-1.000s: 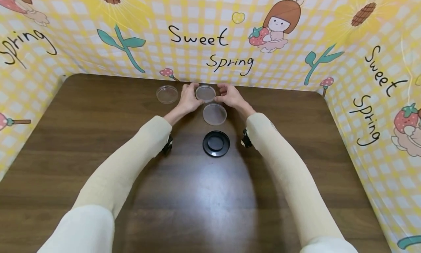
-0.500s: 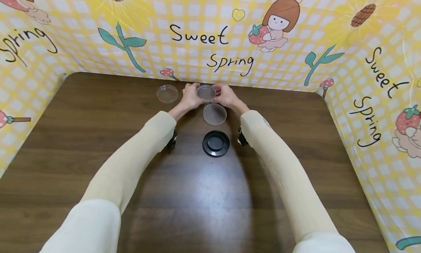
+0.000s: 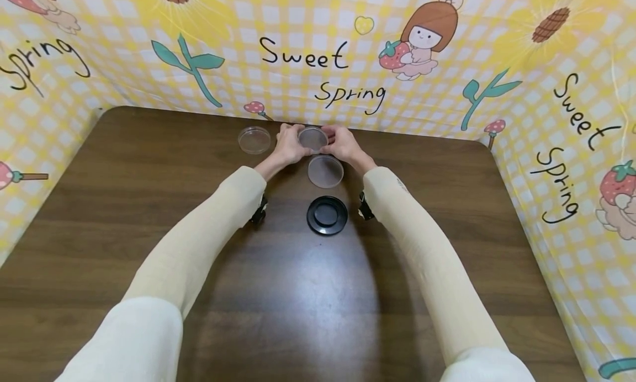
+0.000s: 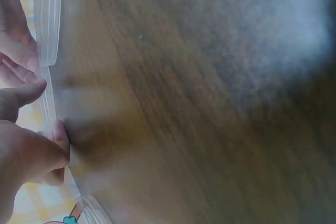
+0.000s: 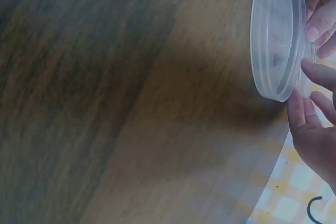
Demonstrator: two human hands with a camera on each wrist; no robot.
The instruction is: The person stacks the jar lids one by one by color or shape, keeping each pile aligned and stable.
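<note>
Cream sleeves (image 3: 213, 227) reach in from the near edge, passing to either side of a black disc (image 3: 327, 215) that lies flat on the brown wooden table (image 3: 318, 293); take this disc as the landmark. Straight beyond it, a little apart, lies a clear round dish (image 3: 325, 171).

Farther beyond the disc and slightly to its left is a second clear dish (image 3: 313, 140), the one in hand. The left hand (image 3: 292, 144) holds its left side and the right hand (image 3: 343, 143) its right side, each partly curled with thumb and fingers about the rim. Being round, the held dish has no long axis; it sits between the hands, and neither is plainly nearer. Whether it rests on the wood or is slightly raised is hard to tell, as the wrist views catch it only at the margin.

Beyond the disc and well to its left, a third clear dish (image 3: 254, 140) lies beside the left hand. At the far side from the disc, the table's back edge runs close behind the held dish, and a yellow checked cloth (image 3: 199, 17) rises there, leaving little room that way. Wider stretches of wood spread left and right of the disc and toward the body.
</note>
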